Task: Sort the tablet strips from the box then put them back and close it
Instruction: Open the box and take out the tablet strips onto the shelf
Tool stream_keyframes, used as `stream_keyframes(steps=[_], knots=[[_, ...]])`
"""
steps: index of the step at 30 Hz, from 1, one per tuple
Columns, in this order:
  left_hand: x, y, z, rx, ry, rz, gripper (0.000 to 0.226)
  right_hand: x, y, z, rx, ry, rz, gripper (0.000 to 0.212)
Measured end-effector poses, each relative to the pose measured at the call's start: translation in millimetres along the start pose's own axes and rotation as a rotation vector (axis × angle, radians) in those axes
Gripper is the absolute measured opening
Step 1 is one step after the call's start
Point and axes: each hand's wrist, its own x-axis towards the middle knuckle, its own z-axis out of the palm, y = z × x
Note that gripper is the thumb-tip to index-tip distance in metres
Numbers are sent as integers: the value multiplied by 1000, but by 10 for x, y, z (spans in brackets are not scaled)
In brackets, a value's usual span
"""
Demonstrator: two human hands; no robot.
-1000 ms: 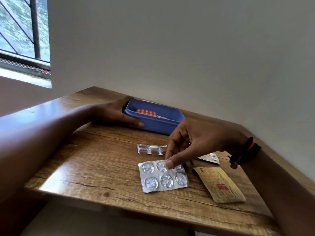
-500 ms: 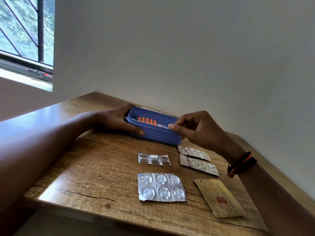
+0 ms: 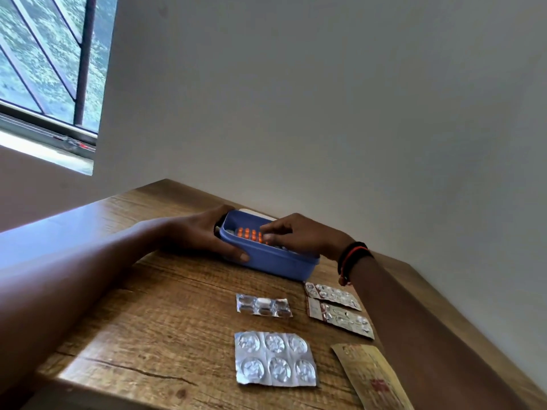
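An open blue box [image 3: 275,263] stands at the far side of the wooden table [image 3: 154,318]. My left hand [image 3: 204,236] grips its left end. My right hand [image 3: 296,233] reaches into the box, fingertips on an orange tablet strip [image 3: 248,233] lying inside. On the table lie a large silver strip [image 3: 275,359], a small clear strip [image 3: 263,305], two reddish-edged strips [image 3: 333,295] [image 3: 340,318] and a tan sachet [image 3: 370,377].
A white lid edge [image 3: 254,213] shows behind the box. The table sits in a corner against a white wall [image 3: 325,113]. A barred window [image 3: 44,60] is at upper left. The table's near edge runs along the bottom.
My right hand left the large silver strip, rose to the box and now has its fingers inside on the orange strip. The left hand stayed on the box.
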Motion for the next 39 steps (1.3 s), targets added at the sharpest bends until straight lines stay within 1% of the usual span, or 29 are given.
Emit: stream_keyframes(steps=[1,2,6,9,11,13,16,17,18,20,21,23,27,31,34,37,39], knots=[[-2,-6,-2,6,1,-5,104,27,-31,5,-27,-44,1,35],[-12,-13,-9,13,5,-11,103,54,-59,15,-39,-49,-10,34],[-15,-15,-14,31,3,-17,106,119,-57,52,32,55,-33,34],[-12,-10,-17,27,-7,-25,103,137,-2,24,27,63,-10,38],[-14,-2,-17,28,-10,-23,103,123,18,15,7,64,-16,30],[-18,5,-18,26,-15,-24,104,81,25,17,4,135,-37,18],[-20,0,-19,17,-24,-18,106,-21,71,12,-33,358,-59,15],[-18,-3,-18,18,-21,-15,107,-61,106,16,15,421,-45,16],[-16,-10,-14,16,-16,-16,108,-108,144,30,152,465,-15,17],[-10,-12,-2,12,-9,-16,107,-215,198,65,532,493,51,19],[-8,-12,2,12,-7,-13,106,-264,212,66,679,493,72,19],[-4,-28,-1,4,-7,-15,105,-329,229,52,826,482,101,19],[-2,-52,-1,7,-9,-12,105,-416,220,-27,974,502,90,16],[20,-82,2,11,5,-9,101,-462,178,-46,994,532,31,20],[13,-87,0,23,13,-1,103,-484,119,-41,978,576,-35,16],[3,-73,-3,20,0,-12,105,-506,55,-24,944,629,-156,12],[1,-69,-5,15,-5,-24,105,-504,13,5,809,665,-275,14]])
